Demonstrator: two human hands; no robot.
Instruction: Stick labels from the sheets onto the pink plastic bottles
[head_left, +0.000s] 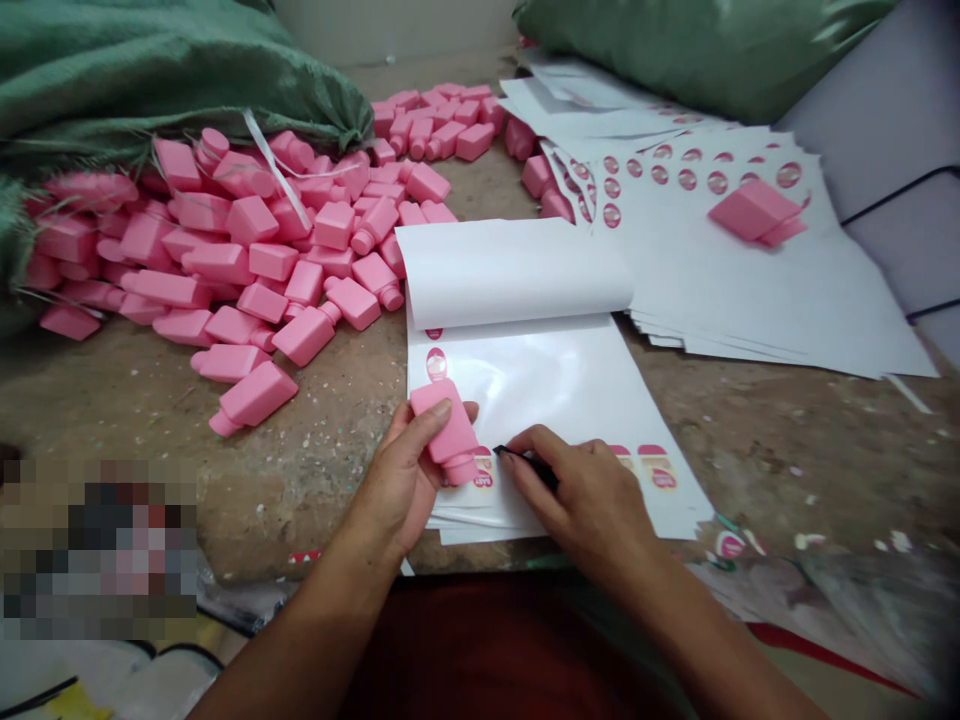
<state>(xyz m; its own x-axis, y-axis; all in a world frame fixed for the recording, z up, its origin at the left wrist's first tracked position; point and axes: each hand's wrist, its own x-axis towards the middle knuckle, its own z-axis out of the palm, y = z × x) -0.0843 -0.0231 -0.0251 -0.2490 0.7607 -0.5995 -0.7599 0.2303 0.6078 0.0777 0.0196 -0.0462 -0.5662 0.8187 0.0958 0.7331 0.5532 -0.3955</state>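
Note:
Held in my left hand [409, 470] is a pink plastic bottle [448, 425], tilted with its neck toward me, above a label sheet [540, 375]. My right hand [585, 485] is closed around a slim black tool [536, 467]; its tip is at a pink-and-cream label [484, 468] beside the bottle's neck. Whether the tip touches the label I cannot tell. More labels [658, 468] run along the sheet's near edge, partly hidden by my right hand. The sheet's far part is folded over, showing its white back [517, 270].
Many pink bottles [300, 280] lie heaped at the left beside a green sack [165, 70]. Loose label sheets [750, 270] are spread at the right, with pink bottles [757, 213] on them. Another green sack [712, 45] stands behind. The worn table [330, 480] ends just before me.

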